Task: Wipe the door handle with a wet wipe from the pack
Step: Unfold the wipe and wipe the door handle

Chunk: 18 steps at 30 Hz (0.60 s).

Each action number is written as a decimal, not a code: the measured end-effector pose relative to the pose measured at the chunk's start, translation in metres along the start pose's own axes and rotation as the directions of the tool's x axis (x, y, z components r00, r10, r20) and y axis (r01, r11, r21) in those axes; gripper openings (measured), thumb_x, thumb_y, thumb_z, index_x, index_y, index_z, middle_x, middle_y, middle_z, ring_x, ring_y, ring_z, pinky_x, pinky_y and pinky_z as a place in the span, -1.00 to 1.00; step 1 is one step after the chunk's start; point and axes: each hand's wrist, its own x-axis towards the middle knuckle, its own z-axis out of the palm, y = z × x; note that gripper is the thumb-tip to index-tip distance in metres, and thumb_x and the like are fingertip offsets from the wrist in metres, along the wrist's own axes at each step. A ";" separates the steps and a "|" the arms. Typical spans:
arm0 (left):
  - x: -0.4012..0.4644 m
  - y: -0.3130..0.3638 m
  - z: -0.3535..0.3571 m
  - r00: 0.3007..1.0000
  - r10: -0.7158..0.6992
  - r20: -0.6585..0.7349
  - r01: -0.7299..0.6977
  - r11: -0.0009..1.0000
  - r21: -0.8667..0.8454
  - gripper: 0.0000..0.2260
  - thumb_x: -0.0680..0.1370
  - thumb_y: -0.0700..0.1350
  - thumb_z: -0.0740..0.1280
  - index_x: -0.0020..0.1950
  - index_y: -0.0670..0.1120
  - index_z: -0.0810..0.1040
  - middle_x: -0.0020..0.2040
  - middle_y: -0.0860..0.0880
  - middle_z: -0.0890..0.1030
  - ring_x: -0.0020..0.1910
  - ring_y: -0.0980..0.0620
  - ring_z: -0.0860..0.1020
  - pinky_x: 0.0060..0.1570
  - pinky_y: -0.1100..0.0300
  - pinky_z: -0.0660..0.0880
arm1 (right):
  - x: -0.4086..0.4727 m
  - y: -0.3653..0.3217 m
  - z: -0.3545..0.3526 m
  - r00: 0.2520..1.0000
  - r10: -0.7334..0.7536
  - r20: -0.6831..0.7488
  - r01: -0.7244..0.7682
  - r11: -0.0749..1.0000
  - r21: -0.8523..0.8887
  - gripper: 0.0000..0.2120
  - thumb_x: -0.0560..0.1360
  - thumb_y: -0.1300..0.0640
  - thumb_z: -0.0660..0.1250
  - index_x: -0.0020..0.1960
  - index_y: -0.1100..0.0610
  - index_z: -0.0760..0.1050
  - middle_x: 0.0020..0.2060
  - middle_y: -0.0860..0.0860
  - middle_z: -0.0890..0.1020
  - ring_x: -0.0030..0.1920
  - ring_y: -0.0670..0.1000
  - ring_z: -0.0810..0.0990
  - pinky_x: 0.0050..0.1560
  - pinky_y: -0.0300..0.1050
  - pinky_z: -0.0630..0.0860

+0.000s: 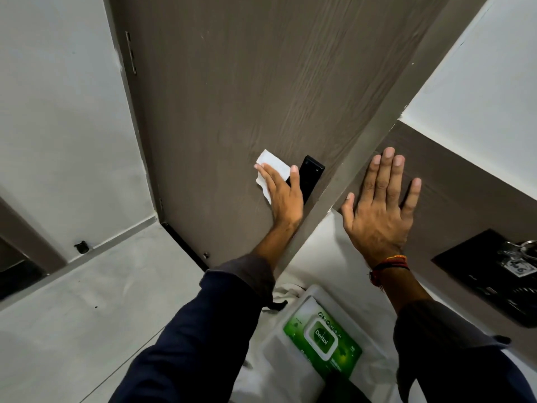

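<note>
1. Nearest to me are my two dark sleeves, and between them the wipe pack [321, 340], green with a white flip lid, lying flat on a white bed sheet [319, 251] at the near right.
2. The pack's lid looks closed, and I see no wipe sticking out of it.
3. My left hand [283, 193] reaches forward to the door [232, 97], fingers held together and flat, pressing a white wet wipe [271, 165] against the door face.
4. The wipe shows above and to the left of the fingers; its lower edge hangs crumpled beside the palm.
5. The door handle [309, 177] is a black bar set on the door just right of that hand. My left thumb lies along its left side, and part of the bar is hidden behind the hand, so I cannot tell how much of the wipe touches it.
6. My right hand [379, 207] is open with fingers spread, palm flat on the brown wall panel [453, 199] right of the door frame, holding nothing. A red thread band [389, 266] circles that wrist.
7. Far right, a dark switch plate [479, 274] sits on the panel with a key ring [520, 257] hanging by it.
8. The grey floor [87, 315] fills the near left.
</note>
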 end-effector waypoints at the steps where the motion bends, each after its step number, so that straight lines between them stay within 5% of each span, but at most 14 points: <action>1: -0.004 0.001 0.002 1.000 -0.004 0.002 0.004 1.000 0.006 -0.25 0.71 0.20 0.07 0.65 -0.14 -0.31 0.67 -0.03 -0.32 0.68 -0.05 -0.10 0.62 -0.08 0.16 | 0.000 0.000 0.000 1.000 -0.003 0.002 0.003 1.000 -0.002 -0.29 0.67 -0.09 -0.03 0.68 0.24 -0.13 0.65 0.13 -0.22 0.66 0.08 -0.27 0.61 0.14 -0.40; 7: -0.073 -0.023 0.026 0.972 0.199 0.128 -0.209 0.976 0.068 -0.23 0.71 0.10 0.17 0.64 -0.20 -0.28 0.68 -0.14 -0.26 0.68 -0.06 -0.19 0.66 -0.01 -0.07 | 0.000 0.000 0.001 1.000 -0.004 0.009 0.004 1.000 -0.019 -0.28 0.67 -0.11 -0.05 0.68 0.25 -0.15 0.64 0.14 -0.25 0.65 0.08 -0.32 0.60 0.13 -0.42; 14: 0.002 -0.027 -0.024 0.961 0.242 0.135 -0.274 0.898 0.344 -0.27 0.72 0.16 0.07 0.66 -0.22 -0.22 0.68 -0.14 -0.23 0.67 -0.05 -0.20 0.66 -0.11 -0.06 | -0.003 0.001 0.006 1.000 -0.005 0.003 0.005 1.000 -0.018 -0.29 0.67 -0.11 -0.04 0.68 0.24 -0.12 0.66 0.14 -0.20 0.66 0.09 -0.26 0.62 0.15 -0.37; 16: 0.011 -0.041 -0.038 0.911 0.357 0.205 -0.412 0.789 0.456 -0.27 0.71 0.18 0.06 0.67 -0.21 -0.18 0.69 -0.14 -0.18 0.68 -0.07 -0.17 0.66 -0.10 -0.08 | -0.004 0.001 0.007 1.000 -0.011 -0.009 0.010 1.000 -0.023 -0.28 0.66 -0.11 -0.01 0.68 0.24 -0.10 0.66 0.14 -0.20 0.66 0.10 -0.25 0.62 0.16 -0.35; 18: 0.015 -0.061 -0.050 0.789 0.490 0.371 -0.611 0.559 0.561 -0.27 0.70 0.21 0.05 0.67 -0.20 -0.15 0.70 -0.16 -0.13 0.68 -0.12 -0.14 0.65 -0.07 -0.08 | -0.005 0.002 0.010 1.000 -0.012 -0.023 0.011 0.999 -0.042 -0.28 0.66 -0.12 0.02 0.68 0.24 -0.08 0.66 0.15 -0.20 0.66 0.10 -0.24 0.63 0.18 -0.33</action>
